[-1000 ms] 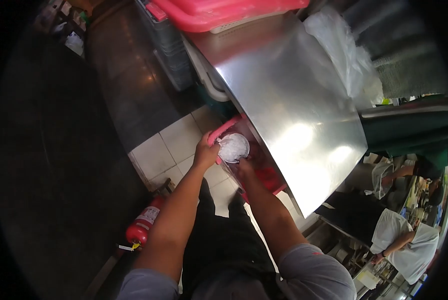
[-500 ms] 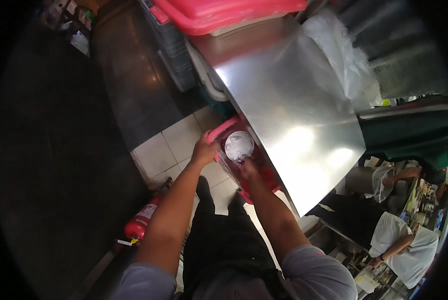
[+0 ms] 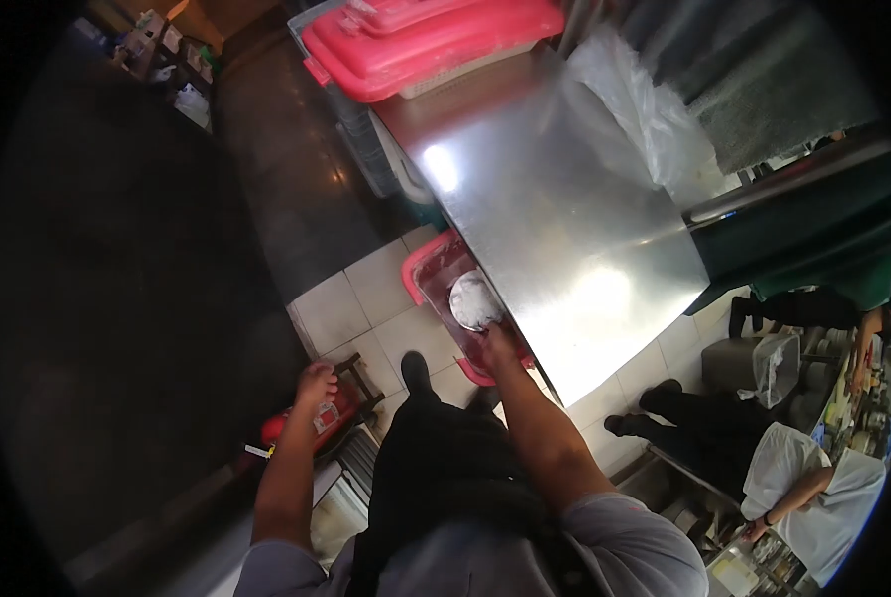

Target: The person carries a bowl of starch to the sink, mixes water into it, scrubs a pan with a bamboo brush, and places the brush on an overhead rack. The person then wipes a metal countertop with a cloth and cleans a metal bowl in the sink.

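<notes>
My right hand [image 3: 498,345] grips the near edge of a round bowl [image 3: 474,301] with white powder in it. The bowl is inside a red tub [image 3: 413,279], which sits low and partly under a steel table; whether the bowl touches the tub's bottom I cannot tell. My left hand [image 3: 316,386] is away from the tub, with nothing in it and its fingers loosely bent and apart. It hangs above a red fire extinguisher [image 3: 332,416], which it partly hides.
The steel table [image 3: 575,229] overhangs the tub. On its far end stands a container with a red lid [image 3: 436,40], and a clear plastic bag [image 3: 645,109] lies along its edge. At the right, a co-worker in a white apron [image 3: 789,463] stands by a cluttered counter.
My left hand has let go of the tub's rim and moved down and left to above the fire extinguisher. My right hand stays on the bowl in the tub. The view has shifted slightly.
</notes>
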`<act>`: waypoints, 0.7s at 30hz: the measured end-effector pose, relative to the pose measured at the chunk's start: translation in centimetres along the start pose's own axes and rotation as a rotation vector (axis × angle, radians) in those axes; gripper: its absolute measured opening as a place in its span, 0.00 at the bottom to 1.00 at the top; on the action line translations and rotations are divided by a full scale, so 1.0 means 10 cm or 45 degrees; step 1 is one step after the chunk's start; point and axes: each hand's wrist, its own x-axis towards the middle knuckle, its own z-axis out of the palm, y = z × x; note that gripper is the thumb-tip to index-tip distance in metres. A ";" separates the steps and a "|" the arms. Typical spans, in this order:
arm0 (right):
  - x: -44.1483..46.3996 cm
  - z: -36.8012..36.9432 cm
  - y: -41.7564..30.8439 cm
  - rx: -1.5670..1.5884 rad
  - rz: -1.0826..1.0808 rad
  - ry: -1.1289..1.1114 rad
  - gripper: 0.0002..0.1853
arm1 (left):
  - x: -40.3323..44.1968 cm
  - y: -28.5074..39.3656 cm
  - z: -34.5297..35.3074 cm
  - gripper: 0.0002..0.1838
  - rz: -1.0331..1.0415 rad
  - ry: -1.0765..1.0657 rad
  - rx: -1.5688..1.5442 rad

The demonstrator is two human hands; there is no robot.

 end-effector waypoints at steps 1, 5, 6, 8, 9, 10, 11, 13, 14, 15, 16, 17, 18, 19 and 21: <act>0.04 -0.06 0.03 -0.187 -0.052 0.041 0.25 | -0.06 0.04 -0.06 0.16 0.023 0.003 -0.020; -0.26 -0.03 -0.14 -0.443 -0.051 0.023 0.26 | 0.07 0.49 -0.14 0.15 0.138 0.000 -0.081; -0.34 -0.01 -0.20 -0.441 -0.061 0.022 0.26 | 0.09 0.73 -0.12 0.15 0.210 -0.017 -0.090; -0.45 0.01 -0.25 -0.541 -0.059 -0.005 0.25 | 0.16 1.23 -0.01 0.15 0.409 -0.085 -0.132; -0.60 0.13 -0.33 -0.497 -0.069 0.048 0.25 | 0.23 1.50 0.04 0.16 0.547 -0.133 -0.164; -0.77 0.26 -0.41 -0.449 -0.080 0.103 0.24 | 0.19 1.87 0.13 0.19 0.592 -0.168 -0.246; -0.68 0.19 -0.38 -0.392 -0.032 0.084 0.24 | 0.09 2.26 0.23 0.22 0.634 -0.213 -0.322; -0.64 0.13 -0.35 -0.385 -0.070 0.109 0.27 | 0.10 2.93 0.40 0.26 0.746 -0.287 -0.521; -0.74 0.20 -0.39 -0.384 -0.085 0.114 0.27 | 0.12 3.26 0.48 0.29 0.790 -0.338 -0.594; -0.90 0.32 -0.46 -0.401 -0.099 0.099 0.27 | 0.09 3.57 0.54 0.34 0.795 -0.413 -0.714; -0.99 0.39 -0.47 -0.416 -0.108 0.087 0.27 | 0.13 3.86 0.62 0.36 0.781 -0.454 -0.836; -0.99 0.37 -0.42 -0.408 -0.179 0.105 0.24 | 0.18 4.11 0.68 0.37 0.757 -0.495 -0.951; -0.96 0.35 -0.39 -0.395 -0.182 0.122 0.24 | 0.25 4.33 0.72 0.39 0.725 -0.555 -1.029; -0.88 0.28 -0.36 -0.420 -0.160 0.032 0.23 | 0.29 4.52 0.78 0.40 0.688 -0.616 -1.105; -1.00 0.31 -0.36 -0.446 -0.182 0.010 0.20 | 0.33 4.76 0.84 0.37 0.759 -0.822 -1.260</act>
